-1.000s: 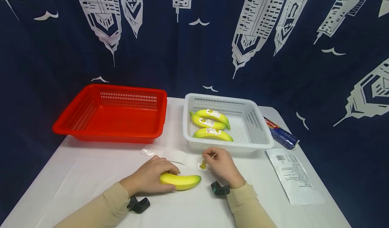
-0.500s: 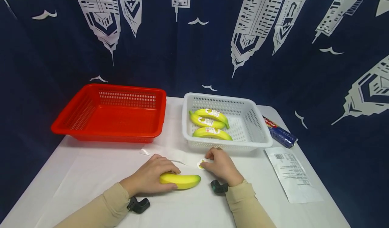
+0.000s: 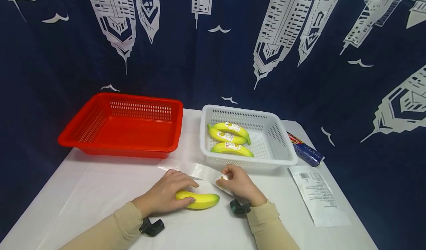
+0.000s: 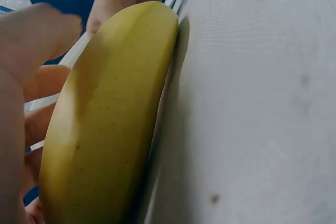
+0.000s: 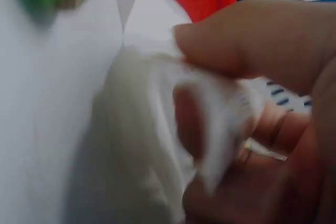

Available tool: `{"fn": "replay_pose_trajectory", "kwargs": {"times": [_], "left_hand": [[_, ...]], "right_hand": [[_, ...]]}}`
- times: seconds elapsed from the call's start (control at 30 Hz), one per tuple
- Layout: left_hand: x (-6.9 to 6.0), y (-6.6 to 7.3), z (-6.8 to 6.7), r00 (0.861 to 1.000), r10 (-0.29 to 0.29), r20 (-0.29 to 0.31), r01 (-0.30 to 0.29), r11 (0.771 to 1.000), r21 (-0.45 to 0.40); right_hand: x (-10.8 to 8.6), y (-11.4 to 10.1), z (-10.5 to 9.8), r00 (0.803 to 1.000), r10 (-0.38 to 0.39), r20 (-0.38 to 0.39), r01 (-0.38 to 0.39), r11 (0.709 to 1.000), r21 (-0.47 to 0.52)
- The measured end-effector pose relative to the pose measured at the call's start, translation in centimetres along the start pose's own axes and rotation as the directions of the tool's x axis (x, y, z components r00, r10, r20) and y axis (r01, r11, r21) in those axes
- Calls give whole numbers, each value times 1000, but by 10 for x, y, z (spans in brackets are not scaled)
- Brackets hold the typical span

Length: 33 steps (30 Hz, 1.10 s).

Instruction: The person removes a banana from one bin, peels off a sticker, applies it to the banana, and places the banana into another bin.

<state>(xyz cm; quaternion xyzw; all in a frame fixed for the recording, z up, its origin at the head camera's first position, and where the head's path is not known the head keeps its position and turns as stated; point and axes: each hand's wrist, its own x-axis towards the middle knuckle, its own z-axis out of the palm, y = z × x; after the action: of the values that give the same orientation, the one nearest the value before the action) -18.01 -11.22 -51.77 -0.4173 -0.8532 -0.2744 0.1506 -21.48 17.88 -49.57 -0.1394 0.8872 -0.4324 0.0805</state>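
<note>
A yellow banana with a greenish tip [image 3: 203, 200] lies on the table in the head view. My left hand [image 3: 169, 191] holds its left end, thumb over the near side and fingers behind it; the banana [image 4: 110, 114] fills much of the left wrist view. Just beyond, my right hand [image 3: 241, 183] pinches the end of a white strip of stickers [image 3: 204, 172] between thumb and fingers. That end is lifted and bent in the right wrist view, where the strip [image 5: 152, 108] is blurred. A banana-printed sticker is partly hidden by the fingers.
A white basket [image 3: 279, 154] behind the hands holds three bananas with labels. The red basket [image 3: 124, 148] stands at the back left. On the right lie a blue and red packet [image 3: 307, 154] and a white printed pouch [image 3: 317, 194].
My right hand has taken hold of the sticker strip's end and raised it, bending the strip off the table. The left thumb has shifted over the banana, which stays in place.
</note>
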Motion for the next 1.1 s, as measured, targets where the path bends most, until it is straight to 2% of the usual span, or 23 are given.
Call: {"fn": "replay_pose_trajectory", "kwargs": {"times": [0.13, 0.33, 0.43, 0.53, 0.63, 0.77, 0.87, 1.1], "left_hand": [[4, 3, 0, 997, 7, -77, -7, 1000, 1], [3, 4, -2, 987, -40, -157, 41, 999, -2], [2, 4, -2, 971, -71, -228, 62, 997, -47], [3, 3, -3, 949, -93, -302, 65, 993, -102], [4, 3, -4, 929, -87, -360, 43, 991, -130], [5, 5, -3, 908, -41, -417, -10, 993, -118], [6, 5, -2, 893, -24, -450, -28, 994, -109], [7, 3, 0, 864, 5, -503, -65, 993, -103]], "right_hand": [[0, -16, 4, 996, -73, 50, 62, 981, 185], [5, -50, 18, 980, -177, 92, 135, 927, 350], [8, -58, 28, 977, -203, 69, 156, 894, 420], [8, -59, 39, 976, -213, 40, 167, 860, 482], [7, -56, 47, 975, -222, 3, 187, 830, 525], [4, -51, 52, 972, -223, -72, 227, 817, 530], [3, -47, 55, 965, -233, -116, 259, 812, 523], [2, -45, 58, 944, -304, -125, 320, 763, 562]]}}
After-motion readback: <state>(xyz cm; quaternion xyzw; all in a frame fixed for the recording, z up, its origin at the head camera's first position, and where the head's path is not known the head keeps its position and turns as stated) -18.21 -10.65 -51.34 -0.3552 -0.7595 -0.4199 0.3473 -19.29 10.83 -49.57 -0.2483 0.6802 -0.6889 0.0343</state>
